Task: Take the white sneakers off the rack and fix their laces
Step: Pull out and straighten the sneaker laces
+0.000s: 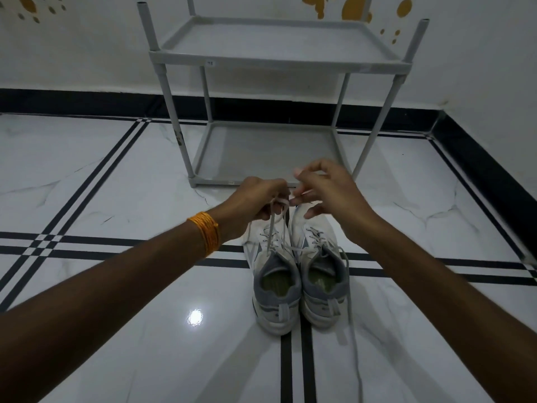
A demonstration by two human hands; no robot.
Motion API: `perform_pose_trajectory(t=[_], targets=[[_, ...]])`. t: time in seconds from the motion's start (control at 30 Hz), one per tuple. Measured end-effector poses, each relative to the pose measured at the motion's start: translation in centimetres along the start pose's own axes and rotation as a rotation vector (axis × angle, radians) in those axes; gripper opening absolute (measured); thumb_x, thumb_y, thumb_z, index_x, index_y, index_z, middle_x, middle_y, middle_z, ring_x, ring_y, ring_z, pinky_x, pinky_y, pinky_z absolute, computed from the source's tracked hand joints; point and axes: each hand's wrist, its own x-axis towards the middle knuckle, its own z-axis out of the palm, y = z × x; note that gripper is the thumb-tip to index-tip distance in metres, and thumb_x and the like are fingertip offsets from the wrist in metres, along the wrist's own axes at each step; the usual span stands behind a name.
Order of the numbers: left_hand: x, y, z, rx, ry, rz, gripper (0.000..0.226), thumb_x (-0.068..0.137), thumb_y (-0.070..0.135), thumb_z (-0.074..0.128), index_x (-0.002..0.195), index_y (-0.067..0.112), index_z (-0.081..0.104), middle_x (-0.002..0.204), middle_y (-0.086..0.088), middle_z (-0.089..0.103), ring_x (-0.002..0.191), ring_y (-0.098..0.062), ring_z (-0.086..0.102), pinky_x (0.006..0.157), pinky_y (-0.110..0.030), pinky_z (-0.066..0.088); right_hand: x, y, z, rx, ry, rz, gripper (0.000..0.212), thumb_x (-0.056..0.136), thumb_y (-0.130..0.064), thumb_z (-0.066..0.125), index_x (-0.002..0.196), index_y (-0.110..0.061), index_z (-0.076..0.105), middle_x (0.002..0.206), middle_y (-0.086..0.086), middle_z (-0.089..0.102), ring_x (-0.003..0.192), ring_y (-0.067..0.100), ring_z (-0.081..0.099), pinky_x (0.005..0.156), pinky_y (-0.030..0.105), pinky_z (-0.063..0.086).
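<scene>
Hands on left sneaker's lace

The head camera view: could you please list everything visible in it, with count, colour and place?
White sneakers: two, white with grey collars and greenish insoles, side by side on the floor in front of the rack, heels nearest the camera.
Laces: pale grey; the left shoe's are pulled up into the hands, the right shoe's long lace trails loose over the floor towards the camera.
Rack: one, grey, two shelves showing, against the wall, nothing on them.
Floor: white marble-look tiles with black stripes.
Wall: white with yellow decals, black skirting.
Wrist thread: orange, on the left wrist.
Left hand: gripping the lace.
Right hand: pinching the lace.
</scene>
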Motion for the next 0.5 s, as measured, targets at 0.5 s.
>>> perform_pose_trajectory(t=[0.5], targets=[[0.6,-3.8,-5.2,0.711,0.155,0.533,0.008,0.087,0.013,0.068,0.09,0.007,0.074,0.071,-0.003,0.071,0.059,-0.01,0.065,0.058,-0.011,0.048,1.3,2.3,-5.6,-0.447,0.006,-0.026,0.008,0.085,-0.013,0.067,0.092,-0.016,0.071,0.079,-0.011,0.068,0.075,0.003,0.061,0.073,0.026,0.045]])
